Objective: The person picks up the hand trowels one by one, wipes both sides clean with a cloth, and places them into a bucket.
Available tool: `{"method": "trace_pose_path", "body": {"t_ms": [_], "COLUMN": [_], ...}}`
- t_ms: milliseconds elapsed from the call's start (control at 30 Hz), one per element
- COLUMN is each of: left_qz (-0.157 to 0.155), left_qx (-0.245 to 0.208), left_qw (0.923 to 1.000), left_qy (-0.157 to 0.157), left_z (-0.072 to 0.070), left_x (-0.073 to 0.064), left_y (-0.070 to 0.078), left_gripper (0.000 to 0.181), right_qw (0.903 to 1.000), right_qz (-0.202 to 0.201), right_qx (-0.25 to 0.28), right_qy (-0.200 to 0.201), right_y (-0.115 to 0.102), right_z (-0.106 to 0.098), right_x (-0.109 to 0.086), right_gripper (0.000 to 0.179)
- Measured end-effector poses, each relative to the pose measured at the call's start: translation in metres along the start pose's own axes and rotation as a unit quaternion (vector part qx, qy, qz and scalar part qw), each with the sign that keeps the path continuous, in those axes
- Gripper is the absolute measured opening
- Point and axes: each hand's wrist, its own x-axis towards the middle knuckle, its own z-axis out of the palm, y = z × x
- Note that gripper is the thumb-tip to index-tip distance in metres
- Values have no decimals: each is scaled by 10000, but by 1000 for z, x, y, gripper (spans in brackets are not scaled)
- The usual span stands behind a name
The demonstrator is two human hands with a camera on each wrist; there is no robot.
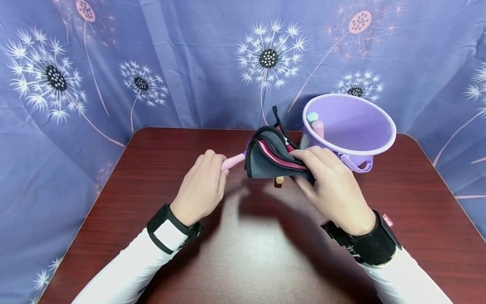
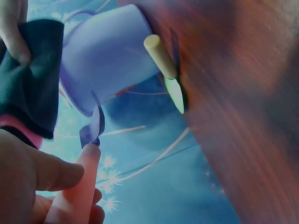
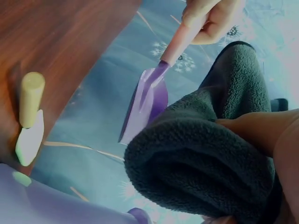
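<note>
My left hand (image 1: 201, 185) grips the pink handle of a small garden shovel (image 3: 148, 100). Its purple blade points away from the hand, and in the head view it is mostly hidden behind a cloth. That dark grey, fleecy cloth (image 1: 279, 158), with black edging and pink parts, is pinched in a folded bunch by my right hand (image 1: 334, 185). Shovel blade and cloth are close together; whether they touch I cannot tell. Beyond them, a small trowel (image 2: 161, 58) with a yellow handle and green blade lies on the table, mostly covered by the cloth in the head view.
A purple bucket (image 1: 349, 145) stands at the back right of the dark red wooden table (image 1: 125, 202). Two handle ends, one teal and one pink (image 1: 317, 128), show inside it at the left. Behind the table hangs a blue curtain (image 1: 205, 63) with dandelion prints.
</note>
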Motion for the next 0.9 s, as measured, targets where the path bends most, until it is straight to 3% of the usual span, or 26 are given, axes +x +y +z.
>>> {"method": "trace_pose_path", "body": {"t_ms": [233, 467, 900], "left_qz": [521, 668, 873], "left_qx": [-36, -201, -237], "left_qw": [9985, 9971, 9957], "left_qy": [177, 299, 183], "left_z": [-6, -8, -4], "left_x": [-10, -16, -22], "left_y": [15, 22, 31], "left_gripper": [14, 16, 15], "right_qw": [9992, 9982, 9967], "right_qz": [-328, -557, -629], "right_qx": [-240, -181, -431], "right_qy": [-3, 103, 270], "right_y": [-5, -7, -4], "right_z": [5, 17, 32], "right_x": [5, 6, 2], "right_gripper": [40, 38, 39]}}
